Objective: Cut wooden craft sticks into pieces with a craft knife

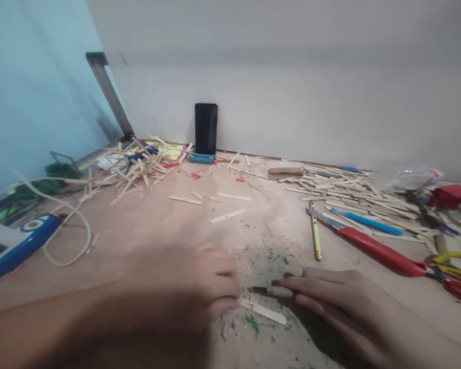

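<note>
My right hand (330,297) is closed around the pale handle of a small carving knife (271,291). The knife's short dark blade points left, low over the table. Under my left hand (211,287), which is blurred by motion, the fingers are curled at the left end of a wooden craft stick (265,311). That end is hidden by the fingers; the rounded right end lies bare on the table, just below the blade. Green shavings (251,323) are scattered around the stick and the knife.
A yellow pencil (315,238), a red-handled knife (380,251) and a blue-handled tool (369,222) lie to the right, beside many craft sticks (341,192). Another stick pile (138,169) is at back left. A phone (206,128) leans upright. A white cable (88,230) loops left.
</note>
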The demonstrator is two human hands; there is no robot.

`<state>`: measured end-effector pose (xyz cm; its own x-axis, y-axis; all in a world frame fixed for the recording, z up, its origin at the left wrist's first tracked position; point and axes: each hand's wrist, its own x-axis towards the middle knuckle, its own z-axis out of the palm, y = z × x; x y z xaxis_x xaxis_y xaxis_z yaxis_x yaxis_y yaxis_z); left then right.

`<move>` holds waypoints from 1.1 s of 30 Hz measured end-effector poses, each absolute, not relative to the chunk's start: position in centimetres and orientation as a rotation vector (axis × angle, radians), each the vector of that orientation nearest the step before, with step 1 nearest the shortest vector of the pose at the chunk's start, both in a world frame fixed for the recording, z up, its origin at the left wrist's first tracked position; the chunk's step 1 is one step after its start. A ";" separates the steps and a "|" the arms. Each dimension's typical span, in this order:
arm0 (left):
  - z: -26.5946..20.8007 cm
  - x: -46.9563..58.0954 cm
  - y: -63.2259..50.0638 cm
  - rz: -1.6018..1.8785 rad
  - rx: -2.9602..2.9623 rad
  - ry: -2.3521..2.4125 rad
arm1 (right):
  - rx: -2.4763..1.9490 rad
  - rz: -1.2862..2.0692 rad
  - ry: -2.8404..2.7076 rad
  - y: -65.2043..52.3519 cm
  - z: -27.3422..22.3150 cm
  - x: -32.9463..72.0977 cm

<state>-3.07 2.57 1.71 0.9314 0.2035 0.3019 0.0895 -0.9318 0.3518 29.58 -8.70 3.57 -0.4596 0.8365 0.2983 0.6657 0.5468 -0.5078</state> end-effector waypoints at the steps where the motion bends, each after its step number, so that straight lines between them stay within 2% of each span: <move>1: 1.8 -3.1 2.5 0.474 2.738 0.237 | -1.206 0.433 -2.261 -8.7 3.6 29.9; 5: 2.4 -3.0 2.3 0.427 2.658 0.300 | -1.255 0.422 -2.218 -9.4 2.3 31.4; 14: 2.9 -2.6 1.8 0.395 2.607 0.295 | -1.387 0.394 -2.167 -12.2 -4.1 33.3; 33: 2.4 -3.0 2.4 0.419 2.615 0.254 | -1.422 0.257 -2.183 -13.4 -3.4 33.6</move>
<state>-3.00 2.35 2.43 0.9360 0.2498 0.2482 0.1040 -0.8695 0.4828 33.59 -13.42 -3.42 -0.3155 0.8943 0.3174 0.7961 0.4315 -0.4243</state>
